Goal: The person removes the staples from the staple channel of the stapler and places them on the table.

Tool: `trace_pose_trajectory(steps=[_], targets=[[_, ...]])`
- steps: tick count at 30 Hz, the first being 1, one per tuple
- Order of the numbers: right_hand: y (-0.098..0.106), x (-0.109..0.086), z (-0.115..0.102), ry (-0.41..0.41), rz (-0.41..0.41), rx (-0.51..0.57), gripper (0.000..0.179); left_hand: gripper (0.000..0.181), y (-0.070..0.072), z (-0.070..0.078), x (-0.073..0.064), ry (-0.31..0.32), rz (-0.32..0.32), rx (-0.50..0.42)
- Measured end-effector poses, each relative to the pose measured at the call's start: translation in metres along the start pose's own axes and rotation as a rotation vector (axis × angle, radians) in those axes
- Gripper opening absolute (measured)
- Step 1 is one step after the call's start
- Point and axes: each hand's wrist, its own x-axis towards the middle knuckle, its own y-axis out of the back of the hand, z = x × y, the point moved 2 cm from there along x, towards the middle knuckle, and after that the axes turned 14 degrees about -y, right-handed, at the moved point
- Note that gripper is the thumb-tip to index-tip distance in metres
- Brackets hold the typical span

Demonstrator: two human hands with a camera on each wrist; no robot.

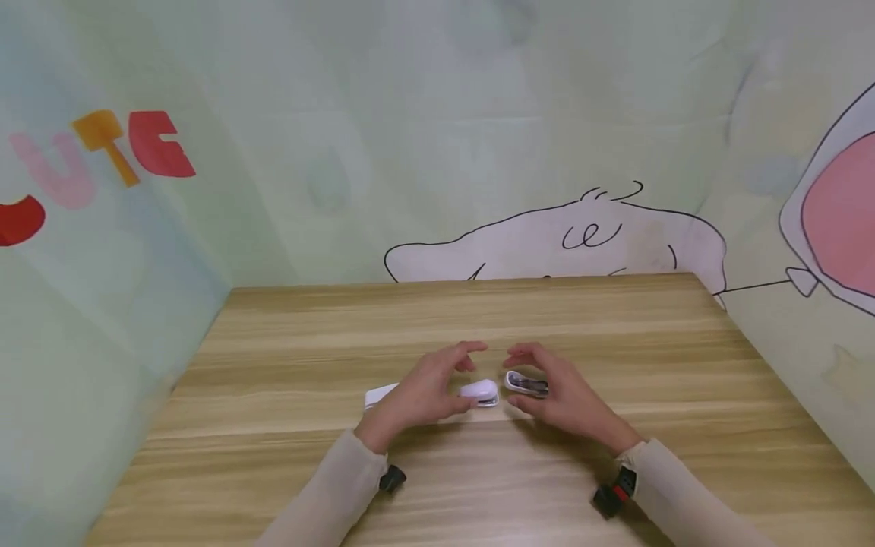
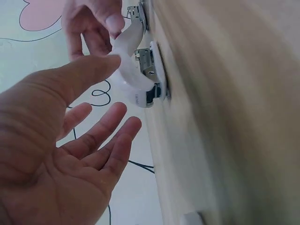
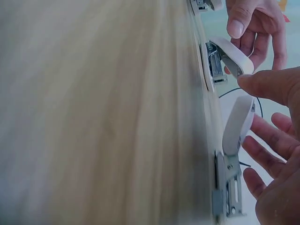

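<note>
Two small white staplers lie end to end on the wooden table. My left hand (image 1: pixel 424 387) arches over the left stapler (image 1: pixel 481 392), thumb and fingers spread apart on either side. In the left wrist view its thumb overlaps the white top of that stapler (image 2: pixel 133 82); whether it touches cannot be told. My right hand (image 1: pixel 563 391) is spread likewise around the right stapler (image 1: pixel 525 384), whose metal parts show. In the right wrist view that stapler (image 3: pixel 237 124) stands between thumb and fingers, its white top at an angle to the metal rail.
A third white object (image 1: pixel 378 395) lies left of my left hand, partly hidden by it. The wooden table (image 1: pixel 307 334) reaches back to a printed cloth wall (image 1: pixel 307 190) with cartoon drawings. Both wrists carry dark strapped devices.
</note>
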Motion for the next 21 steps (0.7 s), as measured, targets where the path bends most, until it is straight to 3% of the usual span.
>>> trace_pose_trajectory(steps=[8,21], targets=[[-0.01,0.01,-0.002,-0.04,-0.042,0.07,0.062,0.071,-0.008,0.001,-0.001,-0.026,0.06,0.015],[-0.021,0.019,-0.007,-0.063,-0.093,0.069,0.058,0.067,-0.018,0.0,-0.003,0.027,0.088,-0.045]])
